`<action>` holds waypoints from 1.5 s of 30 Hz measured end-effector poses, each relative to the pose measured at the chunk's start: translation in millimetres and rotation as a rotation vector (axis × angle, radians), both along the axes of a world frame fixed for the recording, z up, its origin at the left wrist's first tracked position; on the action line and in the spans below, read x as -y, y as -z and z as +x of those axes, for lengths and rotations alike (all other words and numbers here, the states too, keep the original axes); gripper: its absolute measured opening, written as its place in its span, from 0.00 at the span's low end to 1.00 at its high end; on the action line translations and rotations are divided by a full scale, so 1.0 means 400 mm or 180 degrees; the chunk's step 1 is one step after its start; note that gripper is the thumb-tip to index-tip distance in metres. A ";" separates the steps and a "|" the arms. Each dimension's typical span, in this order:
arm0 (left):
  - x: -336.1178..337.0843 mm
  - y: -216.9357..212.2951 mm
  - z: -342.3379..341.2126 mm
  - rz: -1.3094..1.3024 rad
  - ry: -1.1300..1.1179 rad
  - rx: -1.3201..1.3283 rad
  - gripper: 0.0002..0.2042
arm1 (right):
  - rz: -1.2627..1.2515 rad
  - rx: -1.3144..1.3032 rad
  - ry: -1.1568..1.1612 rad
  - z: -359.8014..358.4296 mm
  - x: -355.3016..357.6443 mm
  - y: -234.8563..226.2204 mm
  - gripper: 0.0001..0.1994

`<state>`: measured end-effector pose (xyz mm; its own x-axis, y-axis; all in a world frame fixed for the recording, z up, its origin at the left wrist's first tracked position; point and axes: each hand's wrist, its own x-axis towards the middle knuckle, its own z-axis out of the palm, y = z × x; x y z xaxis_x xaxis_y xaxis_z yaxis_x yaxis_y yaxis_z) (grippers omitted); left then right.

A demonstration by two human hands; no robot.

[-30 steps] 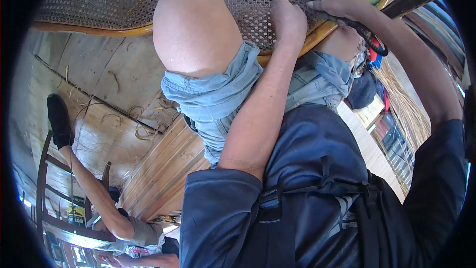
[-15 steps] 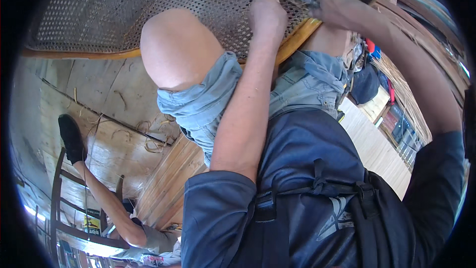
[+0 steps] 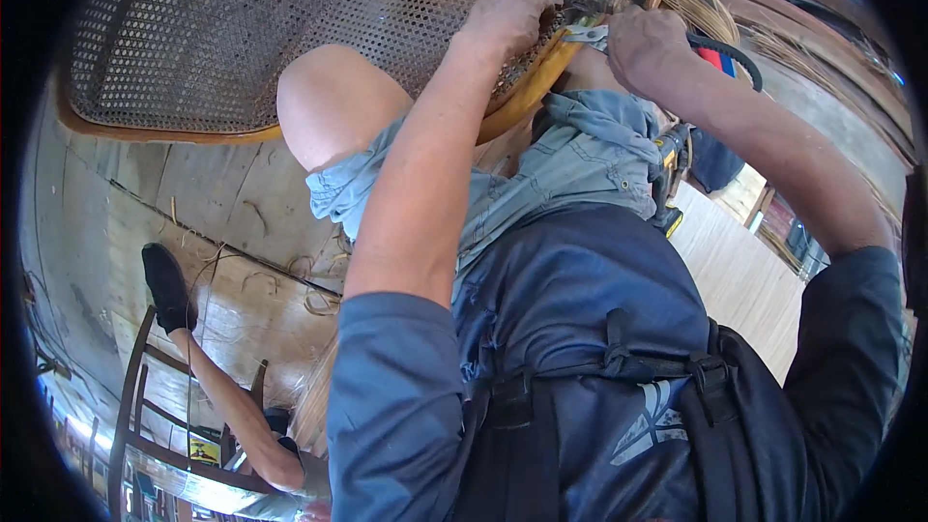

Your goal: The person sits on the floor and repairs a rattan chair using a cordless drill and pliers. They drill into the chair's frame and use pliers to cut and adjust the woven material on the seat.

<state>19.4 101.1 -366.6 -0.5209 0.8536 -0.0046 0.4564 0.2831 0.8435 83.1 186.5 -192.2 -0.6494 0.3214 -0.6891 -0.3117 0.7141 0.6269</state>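
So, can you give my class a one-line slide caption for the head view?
Left hand at woven cane, right hand holding a metal tool beside the yellow-brown rim.

Your right hand [image 3: 646,50] hides part of the metal tool [image 3: 585,35]; your knee [image 3: 333,101] covers some woven panel [image 3: 217,39], cropped up top.

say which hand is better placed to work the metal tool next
Probably the right: the right hand appears closed around the metal tool, beside the rim, while the left hand is over the mesh, apart from the tool.
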 end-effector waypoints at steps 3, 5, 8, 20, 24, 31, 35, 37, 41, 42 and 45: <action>-0.004 0.026 -0.032 -0.0076 0.0212 0.0113 0.25 | 0.0012 -0.0048 0.0368 -0.014 0.025 0.011 0.15; -0.006 0.022 -0.028 -0.0143 0.0300 0.0164 0.25 | 0.0015 -0.0001 0.0325 -0.009 0.033 0.015 0.16; -0.010 -0.005 -0.036 -0.0240 0.0295 0.0083 0.21 | 0.0141 -0.0109 0.0205 -0.007 0.036 0.039 0.16; -0.007 0.019 -0.043 0.0308 0.0090 -0.0115 0.10 | 0.0055 0.0062 -0.0348 -0.056 0.076 0.041 0.09; 0.022 -0.004 -0.056 0.0251 0.0106 0.0108 0.12 | -0.0565 0.0035 -0.0433 -0.069 0.022 0.057 0.09; 0.037 0.024 -0.050 0.0033 -0.0040 0.0200 0.12 | 0.0164 0.0333 -0.0782 -0.084 0.078 0.040 0.09; 0.043 0.011 -0.051 -0.0024 -0.0111 0.0332 0.14 | 0.0088 0.0183 -0.0686 -0.057 0.070 0.036 0.10; 0.037 0.005 -0.061 -0.0079 -0.0021 0.0448 0.15 | 0.0154 0.0160 -0.0687 -0.050 0.077 0.037 0.11; 0.040 0.015 -0.045 -0.0017 -0.0094 0.0289 0.12 | 0.0260 0.0207 -0.0735 -0.054 0.094 0.028 0.12; 0.029 0.012 -0.042 -0.0069 -0.0152 0.0239 0.12 | 0.0251 0.0251 -0.0698 -0.055 0.095 0.028 0.12; 0.065 -0.023 -0.062 0.0038 -0.0123 0.0631 0.13 | 0.0074 0.0199 -0.0598 -0.065 0.038 0.059 0.11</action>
<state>-5.5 74.9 -357.3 -0.5433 0.8335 -0.1005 0.2699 0.2868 0.9192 57.3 171.3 -216.0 -0.6557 0.2149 -0.7238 -0.4769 0.6254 0.6177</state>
